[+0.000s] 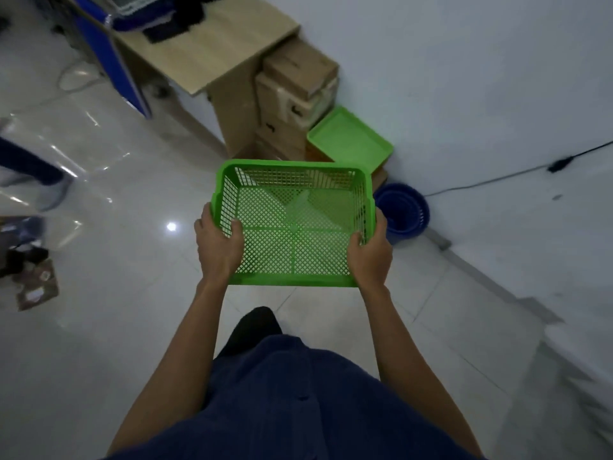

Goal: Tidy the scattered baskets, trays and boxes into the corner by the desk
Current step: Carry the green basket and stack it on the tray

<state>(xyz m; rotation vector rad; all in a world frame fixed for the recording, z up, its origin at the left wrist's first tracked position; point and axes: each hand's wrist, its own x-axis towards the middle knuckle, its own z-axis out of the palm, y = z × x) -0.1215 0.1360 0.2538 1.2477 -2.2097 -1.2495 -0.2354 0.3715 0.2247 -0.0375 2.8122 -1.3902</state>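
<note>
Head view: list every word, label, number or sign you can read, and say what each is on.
None can be read.
The cardboard boxes beside the desk: dark printed marks, too blurred to read.
The brown package on the floor, far left: pale stickers, too blurred to read.
The green basket, gripped by the left hand and right hand: no lettering shows.
The green tray: no lettering shows.

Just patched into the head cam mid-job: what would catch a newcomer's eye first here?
The green mesh basket at centre, empty, gripped by the left hand on its left wall and the right hand on its right wall. Beyond it, beside the desk, a green tray lies next to stacked cardboard boxes, with a blue round basket on the floor by the wall.
</note>
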